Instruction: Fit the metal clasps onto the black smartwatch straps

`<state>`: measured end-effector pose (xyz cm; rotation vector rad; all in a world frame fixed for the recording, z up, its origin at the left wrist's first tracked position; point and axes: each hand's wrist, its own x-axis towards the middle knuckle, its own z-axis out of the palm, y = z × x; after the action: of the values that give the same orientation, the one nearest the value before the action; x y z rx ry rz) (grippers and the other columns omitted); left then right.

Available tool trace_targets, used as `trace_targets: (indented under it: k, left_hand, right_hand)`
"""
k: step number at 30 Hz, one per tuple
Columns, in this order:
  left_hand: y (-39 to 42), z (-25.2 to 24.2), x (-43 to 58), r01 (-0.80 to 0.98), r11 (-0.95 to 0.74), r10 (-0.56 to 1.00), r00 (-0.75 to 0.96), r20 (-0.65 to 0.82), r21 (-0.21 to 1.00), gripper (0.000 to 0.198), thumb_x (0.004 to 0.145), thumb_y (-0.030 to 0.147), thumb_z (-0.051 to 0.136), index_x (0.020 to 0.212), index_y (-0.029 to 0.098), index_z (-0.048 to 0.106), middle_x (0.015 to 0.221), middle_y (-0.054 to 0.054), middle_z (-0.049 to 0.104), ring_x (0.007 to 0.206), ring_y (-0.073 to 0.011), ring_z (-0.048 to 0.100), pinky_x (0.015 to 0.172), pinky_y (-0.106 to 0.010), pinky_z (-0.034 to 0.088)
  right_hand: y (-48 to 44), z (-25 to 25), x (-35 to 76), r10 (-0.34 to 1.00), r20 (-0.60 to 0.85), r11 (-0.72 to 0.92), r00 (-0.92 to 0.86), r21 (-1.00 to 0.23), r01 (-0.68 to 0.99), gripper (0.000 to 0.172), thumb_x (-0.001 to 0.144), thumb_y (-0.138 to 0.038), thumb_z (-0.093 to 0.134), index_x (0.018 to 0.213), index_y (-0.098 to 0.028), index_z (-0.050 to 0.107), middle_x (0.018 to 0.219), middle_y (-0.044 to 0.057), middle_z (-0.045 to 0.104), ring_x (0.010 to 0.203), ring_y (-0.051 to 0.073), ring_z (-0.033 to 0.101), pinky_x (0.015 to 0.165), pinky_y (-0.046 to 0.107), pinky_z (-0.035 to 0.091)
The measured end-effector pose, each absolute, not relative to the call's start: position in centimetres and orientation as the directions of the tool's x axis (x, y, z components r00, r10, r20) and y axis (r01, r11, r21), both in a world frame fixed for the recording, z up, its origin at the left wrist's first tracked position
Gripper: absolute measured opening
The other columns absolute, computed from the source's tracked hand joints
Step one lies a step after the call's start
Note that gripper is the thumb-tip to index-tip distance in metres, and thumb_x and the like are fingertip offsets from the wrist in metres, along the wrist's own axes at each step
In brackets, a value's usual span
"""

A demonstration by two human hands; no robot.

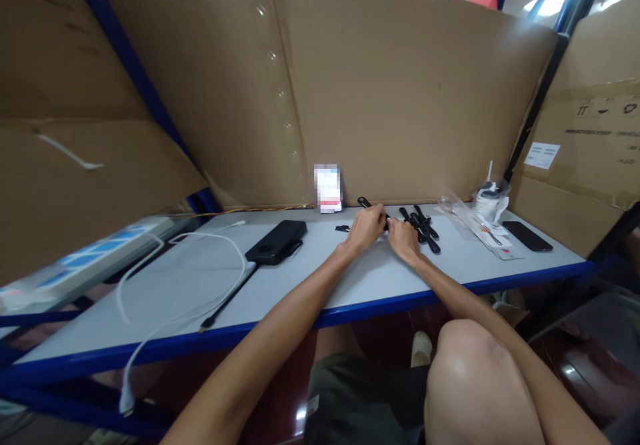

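My left hand (367, 227) is closed around a slim black handle (365, 202) with a hole near its end, which sticks out past the fingers toward the back of the table. Against it, my right hand (403, 237) has its fingers closed on the other end of the same piece, most of which is hidden. What kind of tool it belongs to does not show. Just right of my right hand lies a loose pile of similar black-handled pieces (431, 245). A small flat black piece (343, 229) rests left of my left hand.
A black power bank (277, 241) with white cables (233, 238) lies left on the grey table (305, 291). A lit screen (328, 188) leans on the cardboard wall (380, 98). Clear packaging (480, 228), a wrapped cup (491, 201) and a dark phone (527, 236) are at right.
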<state>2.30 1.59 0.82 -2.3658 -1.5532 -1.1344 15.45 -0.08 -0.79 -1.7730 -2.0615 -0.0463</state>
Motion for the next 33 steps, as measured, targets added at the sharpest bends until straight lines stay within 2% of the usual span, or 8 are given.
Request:
trace_targets:
  k: [4,9,13,18,24,27,30,33]
  left_hand:
    - [1.2,0.6,2.9,0.814,-0.507,0.745,0.25,0.619,0.281,0.015,0.088,0.014,0.049,0.091,0.019,0.063,0.091,-0.008,0.071,0.085,-0.021,0.065,0.075,-0.029,0.044]
    - [1.4,0.4,3.3,0.741,-0.449,0.804,0.092,0.588,0.499,0.017,0.085,0.015,0.056,0.101,0.017,0.063,0.088,-0.007,0.073,0.083,-0.0206,0.067,0.075,-0.029,0.045]
    - [1.7,0.2,3.6,0.633,-0.404,0.85,-0.007,0.527,0.661,0.008,0.085,0.021,0.057,0.085,0.016,0.064,0.075,-0.006,0.072,0.071,-0.0181,0.066,0.068,-0.027,0.046]
    - [2.3,0.0,3.4,0.524,-0.33,0.92,-0.006,0.391,0.785,0.029,0.087,0.032,0.054,0.063,0.016,0.059,0.053,-0.002,0.063,0.05,-0.0135,0.058,0.056,-0.024,0.045]
    - [2.8,0.0,3.3,0.322,-0.162,0.987,0.039,0.158,0.933,0.029,0.09,0.025,0.048,0.064,0.015,0.056,0.051,-0.003,0.062,0.044,-0.0129,0.058,0.051,-0.024,0.046]
    - [2.4,0.1,3.2,0.435,-0.228,0.973,0.063,0.224,0.871,0.027,0.091,0.024,0.049,0.066,0.015,0.055,0.056,-0.004,0.064,0.049,-0.0134,0.06,0.056,-0.024,0.046]
    - [1.7,0.3,3.2,0.682,-0.36,0.906,0.093,0.414,0.636,0.021,0.09,0.022,0.05,0.072,0.016,0.058,0.064,-0.006,0.067,0.062,-0.0167,0.063,0.063,-0.026,0.044]
    - [1.2,0.4,3.1,0.796,-0.38,0.867,0.129,0.481,0.471,0.014,0.091,0.019,0.049,0.084,0.017,0.06,0.072,-0.008,0.068,0.072,-0.0195,0.064,0.066,-0.027,0.041]
  right_hand:
    - [0.0,-0.6,15.6,0.949,0.305,0.164,-0.076,-0.273,0.948,0.052,0.104,-0.038,0.018,0.12,-0.02,0.064,0.103,0.014,0.072,0.098,0.025,0.068,0.083,0.031,0.047]
    - [0.1,-0.5,15.6,0.944,0.324,0.168,-0.063,-0.308,0.936,0.051,0.105,-0.037,0.021,0.116,-0.018,0.067,0.103,0.014,0.073,0.099,0.025,0.068,0.084,0.031,0.047]
    - [0.2,-0.5,15.6,0.943,0.328,0.166,-0.054,-0.324,0.931,0.052,0.105,-0.038,0.021,0.114,-0.018,0.068,0.104,0.015,0.073,0.101,0.025,0.068,0.084,0.031,0.047]
    - [0.2,-0.6,15.6,0.941,0.336,0.15,-0.042,-0.301,0.942,0.05,0.105,-0.038,0.023,0.113,-0.017,0.068,0.101,0.015,0.073,0.097,0.024,0.069,0.082,0.03,0.048]
    - [0.1,-0.9,15.4,0.935,0.353,0.152,-0.047,-0.274,0.95,0.051,0.104,-0.039,0.022,0.115,-0.016,0.067,0.099,0.017,0.073,0.096,0.026,0.07,0.083,0.033,0.048]
    - [0.2,-1.0,15.4,0.93,0.364,0.147,-0.043,-0.262,0.954,0.05,0.104,-0.038,0.023,0.114,-0.015,0.067,0.097,0.017,0.073,0.094,0.027,0.071,0.081,0.034,0.048]
    - [0.2,-0.9,15.4,0.933,0.357,0.143,-0.042,-0.261,0.955,0.05,0.104,-0.037,0.024,0.113,-0.016,0.068,0.097,0.017,0.073,0.093,0.027,0.071,0.081,0.033,0.049]
    - [0.1,-0.8,15.5,0.933,0.358,0.141,-0.038,-0.266,0.954,0.05,0.104,-0.037,0.024,0.113,-0.016,0.068,0.097,0.017,0.074,0.093,0.026,0.071,0.081,0.033,0.049]
